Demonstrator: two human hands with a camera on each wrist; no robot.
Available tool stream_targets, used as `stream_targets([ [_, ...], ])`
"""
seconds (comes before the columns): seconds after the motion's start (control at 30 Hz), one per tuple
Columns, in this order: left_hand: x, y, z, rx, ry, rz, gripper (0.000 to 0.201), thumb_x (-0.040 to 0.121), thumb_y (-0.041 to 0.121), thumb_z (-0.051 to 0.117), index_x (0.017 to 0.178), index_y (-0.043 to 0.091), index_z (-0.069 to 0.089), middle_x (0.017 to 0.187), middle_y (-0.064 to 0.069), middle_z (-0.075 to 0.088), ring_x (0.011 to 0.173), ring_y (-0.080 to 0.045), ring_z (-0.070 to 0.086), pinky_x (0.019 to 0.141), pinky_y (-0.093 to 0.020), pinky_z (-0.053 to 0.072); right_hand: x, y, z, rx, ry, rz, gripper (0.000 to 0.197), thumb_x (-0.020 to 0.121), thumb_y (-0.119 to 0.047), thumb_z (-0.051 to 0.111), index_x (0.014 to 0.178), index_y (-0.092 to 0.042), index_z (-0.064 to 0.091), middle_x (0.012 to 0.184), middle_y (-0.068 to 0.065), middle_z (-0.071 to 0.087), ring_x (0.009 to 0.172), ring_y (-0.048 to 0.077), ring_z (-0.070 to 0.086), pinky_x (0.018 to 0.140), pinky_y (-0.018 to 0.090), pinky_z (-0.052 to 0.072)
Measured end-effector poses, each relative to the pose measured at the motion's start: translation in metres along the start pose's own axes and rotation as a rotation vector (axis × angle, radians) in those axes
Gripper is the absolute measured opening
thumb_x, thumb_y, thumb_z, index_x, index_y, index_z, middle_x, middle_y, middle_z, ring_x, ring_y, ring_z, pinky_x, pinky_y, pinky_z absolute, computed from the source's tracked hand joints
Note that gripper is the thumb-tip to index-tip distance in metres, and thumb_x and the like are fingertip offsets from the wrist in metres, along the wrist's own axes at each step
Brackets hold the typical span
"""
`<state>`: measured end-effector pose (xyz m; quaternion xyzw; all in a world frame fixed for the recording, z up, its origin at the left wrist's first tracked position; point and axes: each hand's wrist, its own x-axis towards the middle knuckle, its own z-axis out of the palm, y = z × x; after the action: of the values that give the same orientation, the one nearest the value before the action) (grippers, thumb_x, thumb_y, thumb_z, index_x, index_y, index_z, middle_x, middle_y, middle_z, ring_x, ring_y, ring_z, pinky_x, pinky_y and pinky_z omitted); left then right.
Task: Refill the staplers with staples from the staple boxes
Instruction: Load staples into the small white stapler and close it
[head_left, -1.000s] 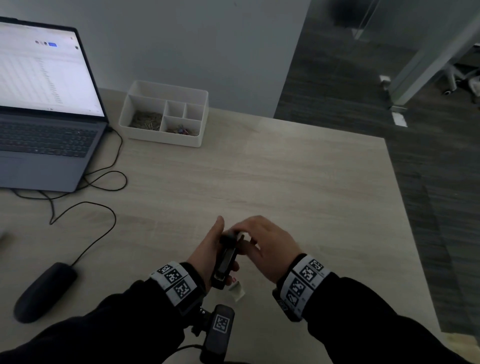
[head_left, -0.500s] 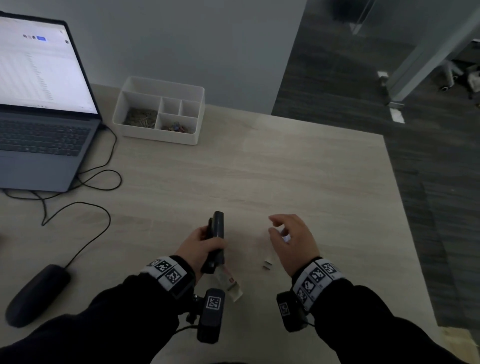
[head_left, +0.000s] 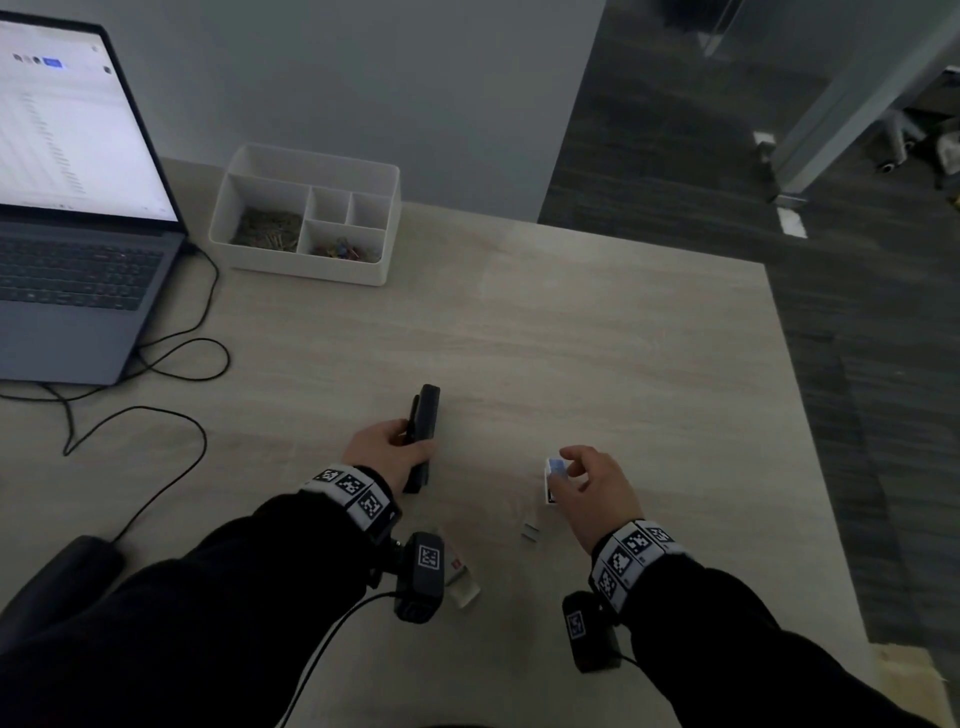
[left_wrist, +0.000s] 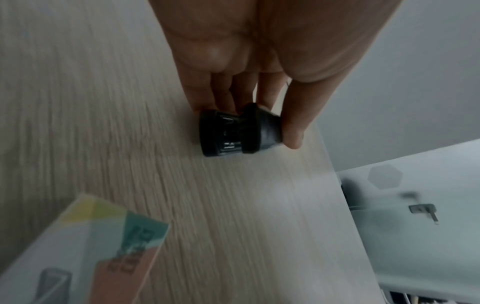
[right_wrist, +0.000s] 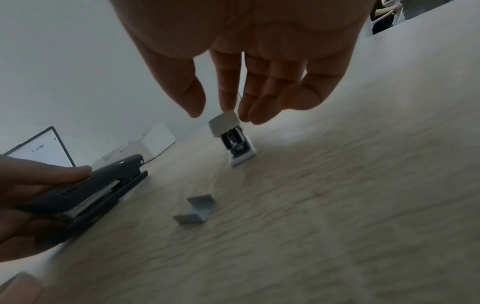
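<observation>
My left hand (head_left: 400, 441) grips a black stapler (head_left: 423, 436) that lies closed on the table, pointing away from me. The left wrist view shows its fingers and thumb clamped around the black stapler (left_wrist: 239, 131). My right hand (head_left: 566, 467) hovers over a small white stapler (head_left: 551, 475). In the right wrist view its fingertips (right_wrist: 228, 107) touch the top of the white stapler (right_wrist: 231, 139), while the thumb stays a little apart. A short strip of staples (head_left: 531, 532) lies loose between the hands. A staple box (head_left: 460, 577) sits near my left wrist.
An open laptop (head_left: 78, 249) stands at the far left, with black cables (head_left: 171, 358) looping across the table. A white organiser tray (head_left: 306, 213) with clips sits at the back. A dark mouse (head_left: 57, 577) lies near left. The table edge (head_left: 795, 415) runs down the right.
Both hands were together on the black stapler. The left hand has since laid it on the table to the left, and the right hand moved right onto the white stapler.
</observation>
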<state>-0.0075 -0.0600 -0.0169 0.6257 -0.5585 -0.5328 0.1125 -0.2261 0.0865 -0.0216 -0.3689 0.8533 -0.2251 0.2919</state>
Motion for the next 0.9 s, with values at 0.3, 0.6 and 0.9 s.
stream_targets([
  [0.3,-0.005,0.011,-0.002,0.255,0.088,0.072,0.039,0.075,0.037,0.073,0.105,0.011,0.074,0.087,-0.008,0.074,0.079,-0.027,0.07,0.075,-0.037,0.059,0.002,-0.002,-0.001,-0.014,-0.119,0.094,0.045,0.084,-0.037,0.065,0.126,-0.026,0.054,0.087,-0.006,0.064,0.073,0.012,0.063,0.064,0.028,0.05],
  [0.6,-0.008,0.01,-0.008,0.164,0.125,0.046,0.046,0.081,0.041,0.069,0.121,0.019,0.065,0.11,-0.006,0.066,0.094,-0.023,0.063,0.091,-0.039,0.054,-0.006,-0.011,-0.003,0.277,-0.078,0.151,0.03,0.086,-0.032,0.064,0.116,-0.028,0.059,0.085,-0.005,0.069,0.072,0.019,0.069,0.071,0.044,0.06],
  [0.9,-0.068,0.04,0.011,-0.237,-0.21,0.118,0.014,0.095,0.032,0.056,0.106,0.031,0.064,0.101,0.002,0.071,0.085,-0.015,0.069,0.064,-0.031,0.055,-0.04,-0.068,-0.002,0.71,-0.213,0.045,0.018,0.092,-0.006,0.061,0.103,-0.02,0.062,0.097,0.015,0.07,0.077,0.02,0.072,0.06,0.031,0.059],
])
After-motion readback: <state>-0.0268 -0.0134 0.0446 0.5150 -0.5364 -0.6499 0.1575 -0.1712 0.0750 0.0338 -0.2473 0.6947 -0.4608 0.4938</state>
